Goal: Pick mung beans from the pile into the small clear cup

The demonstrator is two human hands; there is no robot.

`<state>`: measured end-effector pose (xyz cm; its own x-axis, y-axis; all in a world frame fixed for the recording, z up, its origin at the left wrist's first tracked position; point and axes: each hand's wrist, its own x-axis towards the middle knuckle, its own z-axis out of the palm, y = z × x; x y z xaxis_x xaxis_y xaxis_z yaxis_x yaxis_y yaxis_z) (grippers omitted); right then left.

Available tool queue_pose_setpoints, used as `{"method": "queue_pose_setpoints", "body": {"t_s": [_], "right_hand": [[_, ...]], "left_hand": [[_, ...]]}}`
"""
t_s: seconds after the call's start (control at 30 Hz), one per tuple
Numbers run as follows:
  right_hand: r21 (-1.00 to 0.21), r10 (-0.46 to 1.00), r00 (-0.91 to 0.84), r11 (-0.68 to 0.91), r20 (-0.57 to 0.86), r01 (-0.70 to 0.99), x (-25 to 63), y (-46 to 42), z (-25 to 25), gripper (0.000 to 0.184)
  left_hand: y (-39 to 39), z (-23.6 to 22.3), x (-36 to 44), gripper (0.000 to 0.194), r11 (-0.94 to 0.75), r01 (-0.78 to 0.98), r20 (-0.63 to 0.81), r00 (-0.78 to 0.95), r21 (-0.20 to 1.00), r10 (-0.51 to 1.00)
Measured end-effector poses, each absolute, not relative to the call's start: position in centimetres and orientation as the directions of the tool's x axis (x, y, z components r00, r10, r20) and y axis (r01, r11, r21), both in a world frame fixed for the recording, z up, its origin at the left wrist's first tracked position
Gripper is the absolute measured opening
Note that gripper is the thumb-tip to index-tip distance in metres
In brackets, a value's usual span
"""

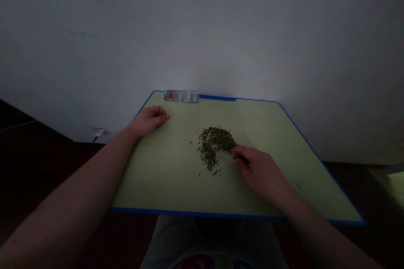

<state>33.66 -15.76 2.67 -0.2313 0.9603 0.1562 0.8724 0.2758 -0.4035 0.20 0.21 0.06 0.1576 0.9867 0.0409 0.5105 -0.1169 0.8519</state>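
Green beans heaped mid-table

The small green beans [217, 138] lie in a curved pile on the blue-edged table [176, 176]. The right hand [257, 168], fingertips together, touches its right side; the left hand [150, 120] rests closed near the left edge.

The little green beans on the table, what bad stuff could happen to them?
The right hand is at the edge of the loose green beans, so a quick bump might scatter them. Some could roll off the table, since its blue rim looks too low to stop them. The room looks dim, so stray beans might be missed.
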Motion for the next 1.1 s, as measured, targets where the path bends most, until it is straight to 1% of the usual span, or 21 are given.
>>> {"method": "queue_pose_setpoints", "body": {"t_s": [0.17,0.37,0.6,0.77,0.93,1.1], "right_hand": [[-0.451,0.956,-0.271,0.294,0.117,0.843,34.1,-16.2,2.4,0.027],[-0.506,0.937,-0.338,0.335,0.088,0.795,34.0,-17.0,2.7,0.027],[-0.509,0.934,-0.353,0.331,0.056,0.795,34.3,-17.9,2.9,0.027],[-0.503,0.947,-0.309,0.312,0.092,0.806,34.4,-17.9,2.6,0.026],[-0.469,0.939,-0.303,0.343,0.162,0.814,34.0,-17.6,2.3,0.027],[-0.459,0.938,-0.288,0.345,0.190,0.819,34.1,-17.0,2.1,0.027]], "left_hand": [[0.4,-0.2,0.1,0.026,-0.114,0.481,0.041,0.159,0.869,0.986],[0.3,-0.2,0.1,0.026,-0.129,0.486,0.047,0.176,0.865,0.983],[0.2,0.0,0.2,0.026,-0.112,0.494,0.036,0.161,0.862,0.986],[0.3,0.0,0.2,0.026,-0.121,0.503,0.040,0.169,0.856,0.985],[0.3,-0.1,0.1,0.027,-0.120,0.494,0.041,0.168,0.861,0.985],[0.3,-0.1,0.1,0.026,-0.116,0.487,0.034,0.175,0.866,0.984]]}}
